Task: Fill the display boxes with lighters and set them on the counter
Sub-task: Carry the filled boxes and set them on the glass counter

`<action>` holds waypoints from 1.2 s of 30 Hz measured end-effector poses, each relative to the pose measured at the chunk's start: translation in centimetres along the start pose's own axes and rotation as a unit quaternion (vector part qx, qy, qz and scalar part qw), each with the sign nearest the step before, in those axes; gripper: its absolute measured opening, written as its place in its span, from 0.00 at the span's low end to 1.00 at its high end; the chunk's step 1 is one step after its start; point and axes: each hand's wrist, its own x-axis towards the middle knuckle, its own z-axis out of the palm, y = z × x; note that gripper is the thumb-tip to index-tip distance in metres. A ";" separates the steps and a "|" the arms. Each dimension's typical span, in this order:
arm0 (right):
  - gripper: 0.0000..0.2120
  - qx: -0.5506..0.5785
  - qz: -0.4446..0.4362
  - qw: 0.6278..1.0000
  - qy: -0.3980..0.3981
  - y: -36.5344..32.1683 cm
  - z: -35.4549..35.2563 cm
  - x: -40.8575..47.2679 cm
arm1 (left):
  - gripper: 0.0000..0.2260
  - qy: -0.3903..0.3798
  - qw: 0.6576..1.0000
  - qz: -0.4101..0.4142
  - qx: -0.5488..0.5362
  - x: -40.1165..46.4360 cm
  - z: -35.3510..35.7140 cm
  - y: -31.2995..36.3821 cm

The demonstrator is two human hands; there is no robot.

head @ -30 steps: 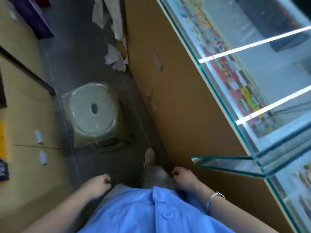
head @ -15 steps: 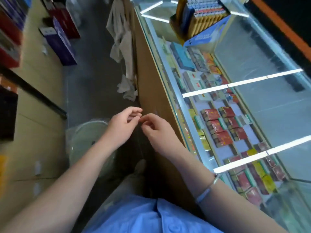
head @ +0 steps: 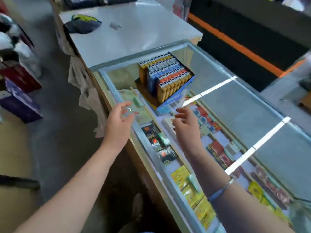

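A blue display box (head: 175,96) packed with several rows of upright lighters (head: 165,71), yellow, blue and orange, stands on the glass counter (head: 244,105). My left hand (head: 118,122) is stretched out over the counter's near edge, short of the box and to its left, fingers apart and holding nothing. My right hand (head: 185,123) hovers just in front of the box's near corner, fingers loosely spread, apart from it and holding nothing. A bracelet sits on my right wrist.
Cigarette packs (head: 217,148) and yellow cartons (head: 181,179) lie under the glass. Beyond the glass case is a white countertop (head: 134,31) with a dark bag (head: 82,24). Cloths (head: 85,91) hang off the counter's side. Boxes (head: 18,101) stand on the floor at the left.
The view has swung up from the floor and stool to the counter. Both hands rose from my lap, met in front of me, then spread and reached toward the lighter box.
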 end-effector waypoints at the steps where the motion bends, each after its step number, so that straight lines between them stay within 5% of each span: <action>1: 0.14 0.001 0.018 1.000 0.011 0.2 0.3 0.9 | 0.12 -0.001 1.000 -0.010 -0.003 1.4 0.4 -0.2; 6: 0.08 0.037 0.052 0.993 0.095 -0.4 1.4 5.1 | 0.12 0.017 0.999 -0.023 -0.014 7.5 2.0 -0.7; 8: 0.14 0.055 0.059 0.989 0.125 -0.9 1.6 6.9 | 0.12 0.020 0.999 -0.024 -0.014 9.7 2.6 -0.2; 12: 0.17 0.134 0.059 0.975 0.166 -1.9 2.2 9.8 | 0.19 -0.051 0.997 -0.037 -0.045 13.0 3.9 1.2; 16: 0.21 0.161 0.090 0.966 0.179 -1.6 3.1 11.3 | 0.22 -0.163 0.982 -0.073 -0.067 14.8 4.3 2.6; 26: 0.19 0.222 0.109 0.950 0.192 -0.8 0.5 12.1 | 0.26 -0.219 0.970 -0.074 -0.080 14.5 4.2 1.7; 31: 0.15 0.111 0.072 0.969 0.207 0.0 -0.7 11.2 | 0.11 -0.194 0.980 -0.018 -0.024 14.1 6.0 1.3; 36: 0.16 0.118 0.094 0.977 0.149 0.1 -0.8 10.4 | 0.20 -0.289 0.938 -0.097 -0.168 13.7 7.1 1.8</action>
